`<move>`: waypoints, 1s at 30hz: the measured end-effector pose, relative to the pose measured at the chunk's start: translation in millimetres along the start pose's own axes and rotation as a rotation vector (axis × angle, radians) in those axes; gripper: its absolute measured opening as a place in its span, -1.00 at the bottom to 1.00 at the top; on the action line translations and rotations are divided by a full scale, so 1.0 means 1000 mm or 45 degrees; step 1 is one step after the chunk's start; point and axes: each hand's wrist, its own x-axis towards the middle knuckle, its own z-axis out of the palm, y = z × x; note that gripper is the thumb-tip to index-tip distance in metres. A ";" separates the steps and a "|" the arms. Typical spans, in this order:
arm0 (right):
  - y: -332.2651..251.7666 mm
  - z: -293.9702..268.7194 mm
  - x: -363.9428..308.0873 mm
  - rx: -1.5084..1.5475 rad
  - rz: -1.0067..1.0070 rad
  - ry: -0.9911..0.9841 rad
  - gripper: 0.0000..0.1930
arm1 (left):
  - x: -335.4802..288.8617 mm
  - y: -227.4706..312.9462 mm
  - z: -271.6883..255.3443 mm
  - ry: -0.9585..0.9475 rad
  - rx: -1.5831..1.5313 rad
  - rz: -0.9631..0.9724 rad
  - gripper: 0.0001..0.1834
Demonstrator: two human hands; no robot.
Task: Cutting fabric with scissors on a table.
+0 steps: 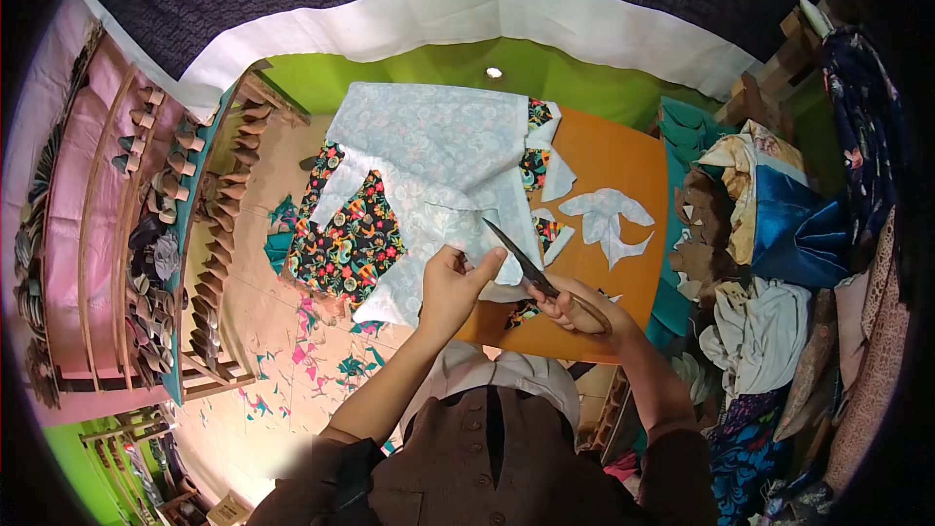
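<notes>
A large fabric (429,127), pale on its back and black with a bright floral print on its face, lies over the table. My left hand (453,287) is closed, thumb against curled fingers, pinching the pale fabric near its front part. In my right hand (565,310) is a pair of dark scissors (516,251), the blades pointing up and left over the fabric, just right of my left hand. Whether the blades touch the cloth I cannot tell. A cut pale fabric piece (609,219) with pointed lobes lies on the table to the right.
The orange wooden table (633,156) shows on the right. Wooden shoe lasts (219,244) line shelves at the left. Coloured scraps (360,365) litter the tiled floor. Piled cloths, among them a blue satin one (794,224) and a white one (760,331), stand close on the right.
</notes>
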 end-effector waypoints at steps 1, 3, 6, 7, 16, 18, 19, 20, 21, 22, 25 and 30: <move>0.002 -0.001 0.000 0.006 -0.023 -0.049 -0.22 | 0.000 -0.001 0.000 -0.008 -0.038 0.003 -0.80; 0.000 0.005 -0.001 0.019 -0.016 -0.034 -0.23 | 0.001 -0.002 -0.001 -0.015 -0.074 0.007 -0.80; -0.005 0.009 -0.002 -0.005 -0.055 -0.013 -0.24 | 0.000 0.000 -0.001 -0.056 -0.136 -0.002 -0.80; -0.006 0.009 -0.002 -0.042 -0.104 -0.005 -0.23 | -0.002 0.003 -0.001 -0.095 0.026 -0.018 -0.80; 0.000 0.017 0.011 -0.023 -0.069 0.089 -0.20 | -0.003 0.000 -0.001 -0.056 -0.348 -0.071 -0.80; 0.007 0.013 0.014 -0.049 -0.109 0.047 -0.22 | -0.003 0.001 0.002 0.033 -0.528 -0.041 -0.81; 0.009 0.013 0.014 -0.073 -0.147 0.004 -0.24 | -0.002 0.001 0.002 0.084 -0.490 -0.033 -0.83; 0.007 0.015 0.014 -0.074 -0.146 0.003 -0.24 | -0.002 0.000 0.001 0.134 -0.451 -0.025 -0.84; 0.004 0.018 0.012 -0.041 -0.126 -0.013 -0.20 | -0.002 0.000 0.002 0.135 -0.452 -0.024 -0.84; 0.002 0.020 0.011 -0.009 -0.108 -0.026 -0.16 | -0.001 -0.001 0.003 0.181 -0.451 -0.031 -0.84; 0.011 0.023 0.018 0.121 -0.102 -0.074 -0.06 | -0.001 -0.001 0.003 0.241 -0.419 -0.035 -0.84; 0.005 0.031 0.024 0.189 -0.087 -0.054 -0.06 | 0.000 -0.003 -0.002 0.261 -0.290 -0.004 -0.86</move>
